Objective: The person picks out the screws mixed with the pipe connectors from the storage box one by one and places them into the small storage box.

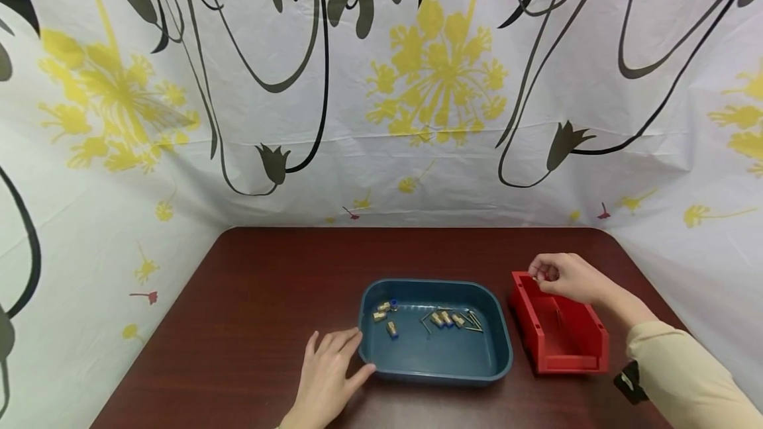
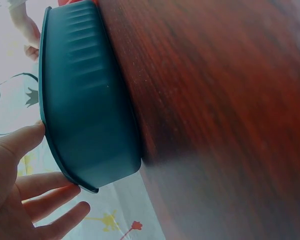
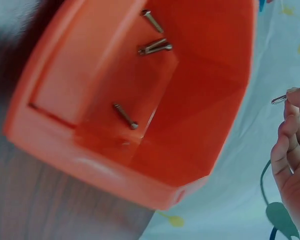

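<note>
A blue tray (image 1: 438, 377) sits mid-table, with small brass fittings (image 1: 391, 330), some with blue ends, and several thin screws (image 1: 475, 320) inside. My left hand (image 1: 328, 369) is at the tray's left end, and the left wrist view shows its thumb and extended fingertips touching the rim. Above the far end of the red bin (image 1: 573, 364), my right hand (image 1: 572, 278) pinches a small screw (image 3: 279, 100) between thumb and fingertip. Several screws (image 3: 125, 116) lie on the bin's floor in the right wrist view.
Dark reddish-brown tabletop (image 1: 256, 310) lies under both containers. The red bin stands just right of the tray. A patterned white cloth (image 1: 334, 184) hangs behind the table and down its left side.
</note>
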{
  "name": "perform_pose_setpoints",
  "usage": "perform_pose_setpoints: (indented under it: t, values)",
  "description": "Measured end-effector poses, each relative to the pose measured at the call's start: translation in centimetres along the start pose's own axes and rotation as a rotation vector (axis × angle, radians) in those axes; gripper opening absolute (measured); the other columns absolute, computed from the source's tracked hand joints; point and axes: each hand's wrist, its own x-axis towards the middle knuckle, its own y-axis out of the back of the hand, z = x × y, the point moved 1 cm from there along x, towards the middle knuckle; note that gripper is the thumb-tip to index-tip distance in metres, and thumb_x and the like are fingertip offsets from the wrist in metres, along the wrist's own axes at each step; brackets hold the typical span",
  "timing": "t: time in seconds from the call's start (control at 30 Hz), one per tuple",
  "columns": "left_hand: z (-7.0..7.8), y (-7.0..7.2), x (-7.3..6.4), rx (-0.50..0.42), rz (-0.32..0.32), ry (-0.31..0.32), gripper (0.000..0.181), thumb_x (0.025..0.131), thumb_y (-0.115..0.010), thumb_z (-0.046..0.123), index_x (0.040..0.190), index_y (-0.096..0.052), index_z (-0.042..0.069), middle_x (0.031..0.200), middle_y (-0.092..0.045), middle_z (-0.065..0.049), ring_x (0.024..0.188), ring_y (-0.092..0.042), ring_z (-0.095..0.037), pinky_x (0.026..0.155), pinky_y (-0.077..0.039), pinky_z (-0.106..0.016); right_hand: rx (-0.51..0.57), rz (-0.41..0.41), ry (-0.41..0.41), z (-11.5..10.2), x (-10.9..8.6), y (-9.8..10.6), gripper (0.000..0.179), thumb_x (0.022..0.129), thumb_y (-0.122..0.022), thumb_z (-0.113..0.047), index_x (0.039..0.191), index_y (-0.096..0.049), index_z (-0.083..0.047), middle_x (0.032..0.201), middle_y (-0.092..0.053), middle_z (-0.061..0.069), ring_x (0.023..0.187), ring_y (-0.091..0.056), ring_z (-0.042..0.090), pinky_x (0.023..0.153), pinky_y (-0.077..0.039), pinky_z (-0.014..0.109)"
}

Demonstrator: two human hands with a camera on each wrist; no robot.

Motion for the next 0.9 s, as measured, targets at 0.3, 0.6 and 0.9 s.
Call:
perform_pose_setpoints:
  t: [0.3, 0.6, 0.9]
  values:
    - [0.0, 0.0, 0.0, -0.001, -0.006, 0.000, 0.052, 0.076, -0.062, 0.047, 0.110, -0.063, 0.008, 0.112, -0.056, 0.000, 0.099, -0.049, -0.020, 0.085, -0.029, -0.057, 0.065, -0.066, -0.046, 1.1, -1.3, -0.9, 0.022, 0.071, -0.061, 0.007, 0.081, -0.056, -0.012, 0.066, -0.048, -0.007, 0.059, -0.046, 0.007, 0.052, -0.041, 0.021]
    - [0.0, 0.0, 0.0, -0.010, -0.015, 0.003, 0.052, 0.076, -0.062, 0.047, 0.111, -0.063, 0.008, 0.112, -0.055, 0.000, 0.100, -0.049, -0.020, 0.085, -0.029, -0.058, 0.079, -0.061, -0.081, 1.0, -0.9, -1.0, 0.020, 0.072, -0.061, 0.006, 0.083, -0.057, -0.011, 0.067, -0.050, -0.006, 0.061, -0.048, 0.009, 0.053, -0.043, 0.022]
    - [0.0, 0.1, 0.1, -0.018, -0.003, 0.002, 0.052, 0.076, -0.062, 0.046, 0.110, -0.063, 0.008, 0.112, -0.055, 0.000, 0.099, -0.049, -0.019, 0.085, -0.029, -0.058, 0.040, -0.003, 0.080, -0.7, 1.4, -0.4, 0.018, 0.074, -0.065, 0.001, 0.085, -0.059, -0.012, 0.071, -0.054, -0.010, 0.063, -0.051, 0.006, 0.058, -0.046, 0.023]
